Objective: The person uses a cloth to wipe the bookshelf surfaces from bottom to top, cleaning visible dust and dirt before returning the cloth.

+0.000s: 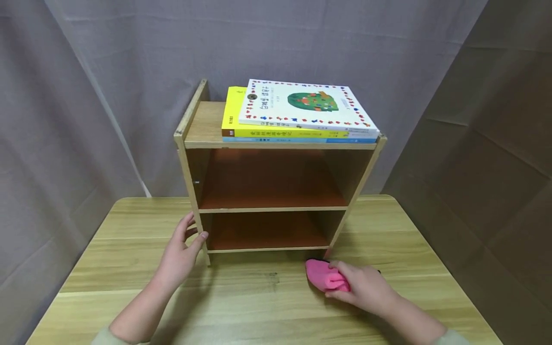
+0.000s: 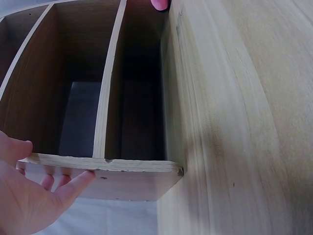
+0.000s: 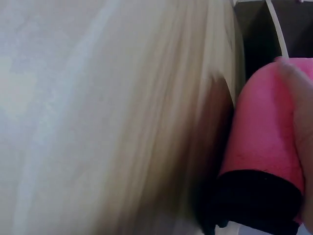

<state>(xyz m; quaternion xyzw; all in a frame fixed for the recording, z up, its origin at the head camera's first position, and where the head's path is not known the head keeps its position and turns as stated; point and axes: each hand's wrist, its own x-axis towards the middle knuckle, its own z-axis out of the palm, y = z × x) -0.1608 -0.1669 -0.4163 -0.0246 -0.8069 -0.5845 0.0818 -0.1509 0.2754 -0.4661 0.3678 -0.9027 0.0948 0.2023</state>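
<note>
A wooden shelf unit [image 1: 272,210] stands on the table with books [image 1: 308,108] stacked on its top. My left hand [image 1: 178,258] grips the unit's left side panel near the bottom, thumb on the front edge; in the left wrist view the hand [image 2: 34,196] lies along that panel [image 2: 132,183]. Bunched in my right hand [image 1: 366,287] is a pink cloth with black edging [image 1: 321,275], low at the unit's front right corner. The right wrist view shows the pink cloth [image 3: 264,127] large, with its black edge below and part of my right hand [image 3: 303,112] at the frame's side.
The wooden table [image 1: 263,311] extends in front of the unit and to both sides. A grey curtain [image 1: 129,96] hangs behind, and a darker brownish one [image 1: 487,167] is on the right. Two reddish-brown shelf compartments face forward.
</note>
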